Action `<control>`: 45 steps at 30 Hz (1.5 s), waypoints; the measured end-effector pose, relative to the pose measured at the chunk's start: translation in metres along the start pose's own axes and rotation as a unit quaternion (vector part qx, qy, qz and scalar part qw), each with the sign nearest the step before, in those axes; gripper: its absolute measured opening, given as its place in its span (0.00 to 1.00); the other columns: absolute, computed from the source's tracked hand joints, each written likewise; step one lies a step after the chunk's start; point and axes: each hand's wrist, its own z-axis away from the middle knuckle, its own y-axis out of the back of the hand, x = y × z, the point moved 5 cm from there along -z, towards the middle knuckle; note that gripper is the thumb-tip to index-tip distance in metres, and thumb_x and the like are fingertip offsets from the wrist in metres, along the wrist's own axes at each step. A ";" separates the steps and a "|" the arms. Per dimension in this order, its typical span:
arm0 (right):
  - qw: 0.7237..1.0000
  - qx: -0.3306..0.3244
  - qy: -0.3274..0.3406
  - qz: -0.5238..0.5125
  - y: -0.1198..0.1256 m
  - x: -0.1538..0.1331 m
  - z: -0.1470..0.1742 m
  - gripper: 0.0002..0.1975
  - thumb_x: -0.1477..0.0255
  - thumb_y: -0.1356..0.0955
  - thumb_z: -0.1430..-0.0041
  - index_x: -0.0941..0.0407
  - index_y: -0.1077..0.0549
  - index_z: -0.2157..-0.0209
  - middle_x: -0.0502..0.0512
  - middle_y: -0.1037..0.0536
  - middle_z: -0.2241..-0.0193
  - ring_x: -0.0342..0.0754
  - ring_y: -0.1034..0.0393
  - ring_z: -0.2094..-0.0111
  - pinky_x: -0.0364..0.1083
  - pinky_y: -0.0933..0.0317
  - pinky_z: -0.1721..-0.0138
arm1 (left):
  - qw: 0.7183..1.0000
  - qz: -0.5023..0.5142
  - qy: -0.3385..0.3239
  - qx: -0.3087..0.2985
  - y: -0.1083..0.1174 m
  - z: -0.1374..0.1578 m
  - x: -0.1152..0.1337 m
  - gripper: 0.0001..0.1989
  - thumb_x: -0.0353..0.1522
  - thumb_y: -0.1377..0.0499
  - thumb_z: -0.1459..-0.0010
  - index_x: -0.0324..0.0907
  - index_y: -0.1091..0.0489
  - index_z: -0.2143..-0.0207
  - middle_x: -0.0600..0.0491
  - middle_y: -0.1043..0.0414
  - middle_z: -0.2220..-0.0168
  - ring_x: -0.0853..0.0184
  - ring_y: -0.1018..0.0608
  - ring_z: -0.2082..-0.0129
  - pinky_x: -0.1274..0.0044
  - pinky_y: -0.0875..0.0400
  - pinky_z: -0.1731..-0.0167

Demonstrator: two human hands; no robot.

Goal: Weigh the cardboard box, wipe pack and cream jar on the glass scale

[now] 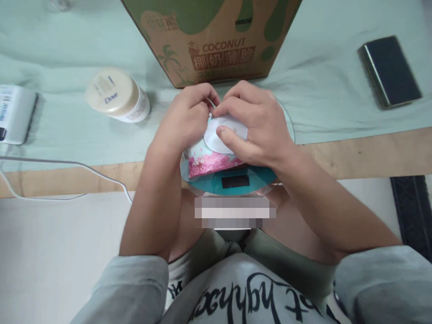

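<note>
In the head view, a pink-and-white printed soft pack [211, 164] with a white oval plastic lid [221, 139] is sitting over a round teal glass scale [202, 183] at the table's near edge; whether they are touching is unclear. The right hand [258, 119] is holding the pack's right side, half closed, its thumb resting on the lid. The left hand [185, 114] is curling at the lid's far left, fingertips partly hidden; I cannot tell what they are gripping. A brown-and-green cardboard box [221, 45] is standing just beyond; a cream round-lidded jar [113, 94] is standing left.
</note>
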 end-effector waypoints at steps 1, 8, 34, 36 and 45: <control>1.000 0.008 0.008 -0.003 0.000 0.001 0.001 0.21 0.54 0.39 0.32 0.49 0.22 0.50 0.58 0.24 0.49 0.52 0.29 0.51 0.56 0.34 0.46 | 1.000 0.002 0.009 -0.001 0.000 0.000 0.000 0.15 0.15 0.50 0.53 0.42 0.33 0.77 0.55 0.29 0.75 0.64 0.27 0.68 0.72 0.37 0.66; 0.994 0.052 0.024 -0.092 0.007 0.007 0.000 0.22 0.59 0.42 0.29 0.49 0.26 0.44 0.54 0.22 0.53 0.48 0.27 0.51 0.50 0.31 0.48 | 1.000 -0.009 0.020 0.008 0.001 0.002 0.004 0.15 0.15 0.52 0.51 0.42 0.34 0.75 0.54 0.28 0.71 0.66 0.26 0.66 0.74 0.34 0.63; 0.974 -0.079 -0.065 -0.201 0.001 0.032 -0.014 0.18 0.65 0.35 0.39 0.50 0.25 0.49 0.50 0.22 0.49 0.46 0.26 0.51 0.51 0.28 0.37 | 0.987 -0.061 0.056 -0.134 0.015 0.018 0.017 0.05 0.30 0.40 0.34 0.37 0.27 0.57 0.56 0.28 0.66 0.73 0.29 0.67 0.81 0.36 0.64; 0.973 -0.079 -0.071 -0.203 0.001 0.031 -0.016 0.17 0.67 0.36 0.41 0.50 0.25 0.51 0.49 0.21 0.50 0.46 0.26 0.50 0.51 0.28 0.37 | 0.986 -0.051 0.065 -0.146 0.014 0.015 0.012 0.04 0.29 0.40 0.34 0.38 0.27 0.57 0.57 0.29 0.67 0.74 0.31 0.68 0.81 0.38 0.66; 0.985 -0.106 -0.015 -0.132 0.018 0.020 -0.007 0.38 0.49 0.30 0.44 0.50 0.31 0.35 0.55 0.30 0.37 0.55 0.34 0.35 0.55 0.37 0.28 | 0.995 -0.049 -0.063 0.067 0.034 0.024 0.024 0.07 0.35 0.38 0.40 0.41 0.32 0.66 0.56 0.33 0.67 0.73 0.32 0.67 0.76 0.37 0.61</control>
